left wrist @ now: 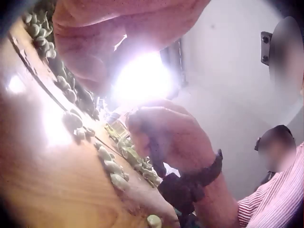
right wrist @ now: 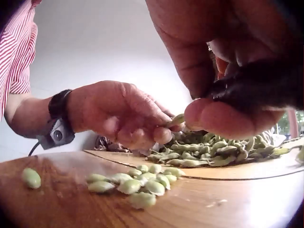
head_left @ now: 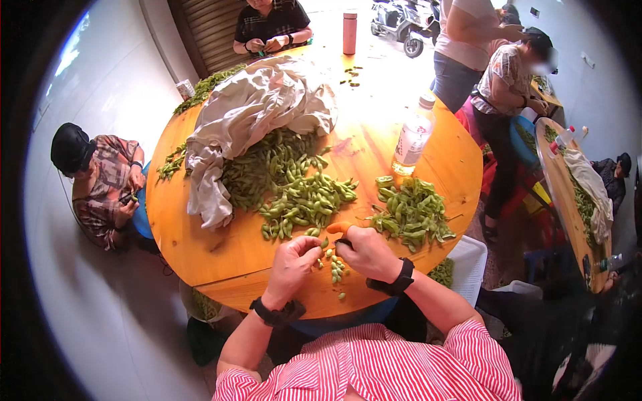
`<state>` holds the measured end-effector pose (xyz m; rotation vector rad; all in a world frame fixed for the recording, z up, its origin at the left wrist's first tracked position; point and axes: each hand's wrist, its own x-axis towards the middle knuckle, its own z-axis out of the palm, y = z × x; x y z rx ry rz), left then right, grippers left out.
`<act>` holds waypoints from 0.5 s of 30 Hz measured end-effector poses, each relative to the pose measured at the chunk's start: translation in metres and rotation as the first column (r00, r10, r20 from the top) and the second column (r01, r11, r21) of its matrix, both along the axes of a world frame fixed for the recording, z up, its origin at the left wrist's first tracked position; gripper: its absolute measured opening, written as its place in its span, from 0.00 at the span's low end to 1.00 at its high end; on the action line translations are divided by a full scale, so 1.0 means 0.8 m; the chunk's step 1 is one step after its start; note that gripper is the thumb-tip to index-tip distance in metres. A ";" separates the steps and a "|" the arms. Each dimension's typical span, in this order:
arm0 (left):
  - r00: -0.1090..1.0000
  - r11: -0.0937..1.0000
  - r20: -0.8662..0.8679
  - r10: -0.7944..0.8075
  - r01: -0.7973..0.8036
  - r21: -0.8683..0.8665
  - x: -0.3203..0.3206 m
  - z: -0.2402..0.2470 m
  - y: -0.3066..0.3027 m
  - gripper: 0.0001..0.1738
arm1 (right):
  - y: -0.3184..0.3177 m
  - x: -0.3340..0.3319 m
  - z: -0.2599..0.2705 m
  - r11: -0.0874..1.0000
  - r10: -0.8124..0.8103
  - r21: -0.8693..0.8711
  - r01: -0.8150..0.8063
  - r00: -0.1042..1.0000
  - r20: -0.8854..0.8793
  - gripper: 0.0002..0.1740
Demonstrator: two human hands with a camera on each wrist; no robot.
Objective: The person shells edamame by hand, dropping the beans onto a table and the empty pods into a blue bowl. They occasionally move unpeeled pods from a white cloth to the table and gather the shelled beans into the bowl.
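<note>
My left hand [head_left: 294,264] pinches a small green soybean pod [right wrist: 177,120] between thumb and fingertips. Opposite it, the curled fingers and thumb of my right hand [head_left: 371,254] meet the other end of the pod. An orange covering shows on a right finger [head_left: 340,228]. A dark item [right wrist: 256,85] lies between the right thumb and finger; I cannot tell what it is. Below both hands, several shelled beans [right wrist: 147,183] lie on the wooden table [head_left: 241,284]. Just beyond the hands is a heap of full pods [head_left: 307,200].
Split, flattened pods [head_left: 413,214] are piled to the right, by a clear plastic bottle [head_left: 412,140]. A crumpled pale cloth [head_left: 257,110] covers part of the big heap. A pink flask [head_left: 349,33] stands at the far edge. A white basket [head_left: 468,264] is at right; other people sit around.
</note>
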<state>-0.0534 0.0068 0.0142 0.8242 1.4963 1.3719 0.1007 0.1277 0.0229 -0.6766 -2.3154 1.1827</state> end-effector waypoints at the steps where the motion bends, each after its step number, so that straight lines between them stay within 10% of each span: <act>1: 1.000 1.000 -0.015 -0.008 0.008 0.006 0.002 -0.005 -0.001 0.08 | -0.001 0.001 0.000 1.000 0.000 0.001 0.000 1.000 0.002 0.16; 13: 0.921 0.999 -0.388 0.042 -0.029 0.040 0.020 0.005 0.001 0.06 | -0.012 0.002 -0.007 0.952 0.033 0.299 -0.067 0.992 0.120 0.07; 15: 0.623 0.976 -0.766 0.160 0.017 0.217 0.026 0.008 0.002 0.06 | -0.016 0.000 -0.013 0.913 0.048 0.395 -0.097 0.990 0.131 0.06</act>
